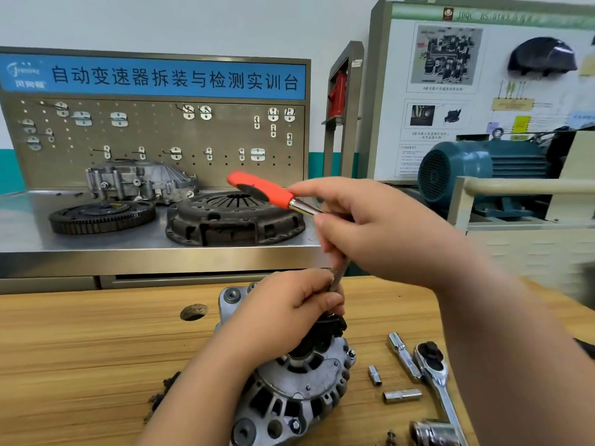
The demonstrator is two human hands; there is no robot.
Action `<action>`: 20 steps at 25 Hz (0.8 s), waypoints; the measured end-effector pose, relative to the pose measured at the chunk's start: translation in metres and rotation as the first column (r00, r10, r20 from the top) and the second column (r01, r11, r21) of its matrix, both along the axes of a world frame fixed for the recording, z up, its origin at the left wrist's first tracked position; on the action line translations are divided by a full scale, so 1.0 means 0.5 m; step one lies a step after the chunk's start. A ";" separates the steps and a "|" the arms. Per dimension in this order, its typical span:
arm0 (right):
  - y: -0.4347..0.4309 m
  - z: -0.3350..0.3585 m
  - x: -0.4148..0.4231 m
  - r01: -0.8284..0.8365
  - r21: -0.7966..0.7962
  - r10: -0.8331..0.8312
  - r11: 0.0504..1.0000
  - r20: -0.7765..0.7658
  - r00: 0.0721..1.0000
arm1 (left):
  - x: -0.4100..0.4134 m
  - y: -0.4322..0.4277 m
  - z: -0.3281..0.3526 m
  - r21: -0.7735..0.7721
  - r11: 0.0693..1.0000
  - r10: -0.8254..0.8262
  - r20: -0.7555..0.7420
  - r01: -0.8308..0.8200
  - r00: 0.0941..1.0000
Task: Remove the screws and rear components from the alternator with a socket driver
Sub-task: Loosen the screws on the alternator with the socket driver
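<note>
A grey cast alternator (302, 384) lies on the wooden table (80, 365), its black rear part facing up. My left hand (286, 307) pinches the lower end of a metal extension shaft (338, 278) just above that black part. My right hand (376, 230) grips the socket driver near its head, and the driver's red handle (260, 188) points up and to the left. The shaft runs down from my right hand to the alternator's top. The socket end is hidden behind my left fingers.
A chrome ratchet (434, 368), an extension bar (402, 355) and two loose sockets (375, 375) (402, 395) lie right of the alternator. A steel bench behind holds a clutch cover (231, 220), a flywheel (99, 217) and a housing. A teal motor (476, 169) stands at right.
</note>
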State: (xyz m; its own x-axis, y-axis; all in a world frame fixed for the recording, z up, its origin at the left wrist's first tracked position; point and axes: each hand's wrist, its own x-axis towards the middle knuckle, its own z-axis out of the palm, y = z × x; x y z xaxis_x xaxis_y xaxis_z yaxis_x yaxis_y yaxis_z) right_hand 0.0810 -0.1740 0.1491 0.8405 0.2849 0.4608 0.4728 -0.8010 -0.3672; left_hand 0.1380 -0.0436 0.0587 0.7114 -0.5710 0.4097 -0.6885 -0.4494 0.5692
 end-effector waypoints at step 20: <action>-0.009 0.029 0.058 0.050 0.558 0.226 0.829 -0.415 0.881 | 0.006 -0.014 -0.016 -0.033 0.992 0.126 0.112 -0.123 0.986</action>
